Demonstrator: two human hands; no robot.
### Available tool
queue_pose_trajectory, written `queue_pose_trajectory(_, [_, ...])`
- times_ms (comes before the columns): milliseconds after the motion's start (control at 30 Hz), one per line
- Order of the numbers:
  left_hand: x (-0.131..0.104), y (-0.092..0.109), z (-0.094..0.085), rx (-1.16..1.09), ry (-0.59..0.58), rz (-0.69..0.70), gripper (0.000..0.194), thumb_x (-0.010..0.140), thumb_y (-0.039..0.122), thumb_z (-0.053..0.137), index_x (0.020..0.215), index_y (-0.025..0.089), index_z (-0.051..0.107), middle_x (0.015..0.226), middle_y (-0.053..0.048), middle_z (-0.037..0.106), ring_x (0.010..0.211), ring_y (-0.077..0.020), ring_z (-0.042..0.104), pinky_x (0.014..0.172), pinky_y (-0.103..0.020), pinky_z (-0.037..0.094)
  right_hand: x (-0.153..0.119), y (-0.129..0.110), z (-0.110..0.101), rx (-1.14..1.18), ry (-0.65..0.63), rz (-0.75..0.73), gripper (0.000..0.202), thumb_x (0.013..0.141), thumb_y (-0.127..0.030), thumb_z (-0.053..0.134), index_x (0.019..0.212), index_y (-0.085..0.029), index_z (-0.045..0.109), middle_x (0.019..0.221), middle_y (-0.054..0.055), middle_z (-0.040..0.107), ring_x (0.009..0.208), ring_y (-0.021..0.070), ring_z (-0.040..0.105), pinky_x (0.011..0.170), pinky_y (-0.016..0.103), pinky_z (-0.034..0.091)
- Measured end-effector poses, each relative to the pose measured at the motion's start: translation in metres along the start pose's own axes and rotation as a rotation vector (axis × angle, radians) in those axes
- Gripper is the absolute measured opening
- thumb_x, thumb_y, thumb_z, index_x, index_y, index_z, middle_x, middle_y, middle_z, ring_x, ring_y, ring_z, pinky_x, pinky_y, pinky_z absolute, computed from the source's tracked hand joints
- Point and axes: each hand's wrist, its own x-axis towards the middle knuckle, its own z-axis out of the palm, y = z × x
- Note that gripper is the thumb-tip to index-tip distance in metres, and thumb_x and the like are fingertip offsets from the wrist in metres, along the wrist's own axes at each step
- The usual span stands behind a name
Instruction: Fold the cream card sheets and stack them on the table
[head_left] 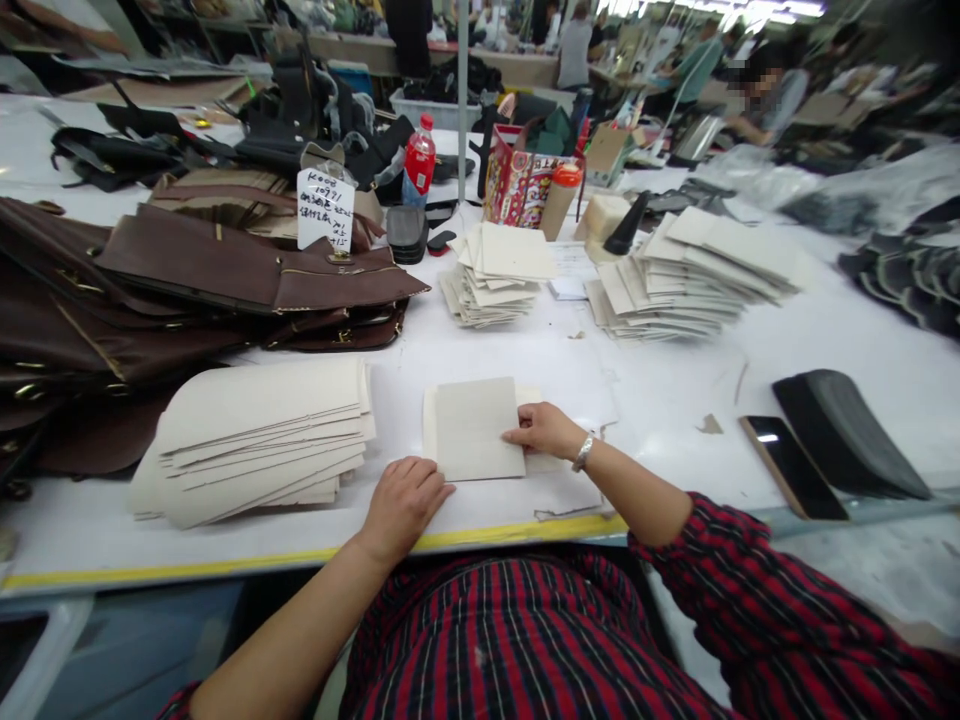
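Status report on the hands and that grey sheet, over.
Right hand pinching grey sheet by its right edge. Left hand at its lower left corner. Large cream stack close by on the left.

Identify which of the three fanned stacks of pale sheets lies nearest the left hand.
The front stack, just left of the left hand, with rounded left ends; the other two stacks sit farther back on the table.
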Motion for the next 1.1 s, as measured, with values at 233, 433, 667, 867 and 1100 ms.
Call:
queue_pose_trajectory(233, [0.007, 0.000, 0.005, -0.064, 0.023, -0.029, 0.019, 0.083, 0.029, 0.046, 0.073, 0.016, 0.054, 0.076, -0.003, 0.053, 0.076, -0.0155, 0.046, 0.072, -0.030, 0.038, 0.004, 0.008, 0.006, 0.002, 0.013, 0.001, 0.024, 0.064, -0.032, 0.063, 0.055, -0.017, 0.046, 0.048, -0.005, 0.051, 0.047, 0.0104, 0.053, 0.045, 0.021, 0.046])
queue_pose_trajectory(433, [0.008, 0.003, 0.003, -0.048, 0.047, -0.050, 0.019, 0.083, 0.029, 0.045, 0.073, 0.016, 0.055, 0.074, -0.004, 0.053, 0.075, -0.0160, 0.047, 0.071, -0.030, 0.039, 0.002, 0.008, 0.005, -0.148, 0.050, -0.053, 0.024, 0.065, -0.035, 0.062, 0.056, -0.018, 0.048, 0.049, -0.004, 0.053, 0.048, 0.0109, 0.052, 0.046, 0.021, 0.041])
queue_pose_trajectory(667, [0.009, 0.007, 0.003, 0.084, 0.011, -0.033, 0.017, 0.082, 0.029, 0.046, 0.071, 0.018, 0.055, 0.076, -0.004, 0.054, 0.074, -0.0186, 0.048, 0.069, -0.034, 0.038, -0.004, 0.001, 0.002, -0.401, 0.148, -0.131, 0.022, 0.066, -0.036, 0.062, 0.060, -0.018, 0.052, 0.057, -0.002, 0.055, 0.055, 0.0108, 0.048, 0.049, 0.021, 0.029])
queue_pose_trajectory(867, [0.007, 0.030, 0.019, 0.123, 0.040, 0.091, 0.023, 0.081, 0.012, 0.039, 0.099, 0.014, 0.053, 0.115, -0.012, 0.048, 0.101, -0.0244, 0.044, 0.085, -0.039, 0.036, -0.004, 0.002, 0.005, -0.503, 0.179, -0.141, 0.022, 0.069, -0.038, 0.061, 0.064, -0.018, 0.053, 0.062, -0.001, 0.056, 0.056, 0.0111, 0.047, 0.048, 0.021, 0.026])
queue_pose_trajectory(1100, [0.035, 0.058, 0.021, 0.092, -0.126, 0.241, 0.039, 0.083, 0.025, 0.043, 0.122, 0.024, 0.040, 0.109, -0.007, 0.053, 0.091, -0.0246, 0.047, 0.073, -0.040, 0.036, 0.000, 0.000, 0.003, -0.522, 0.136, -0.117, 0.022, 0.068, -0.038, 0.061, 0.064, -0.018, 0.053, 0.061, -0.001, 0.058, 0.055, 0.0109, 0.049, 0.048, 0.021, 0.028])
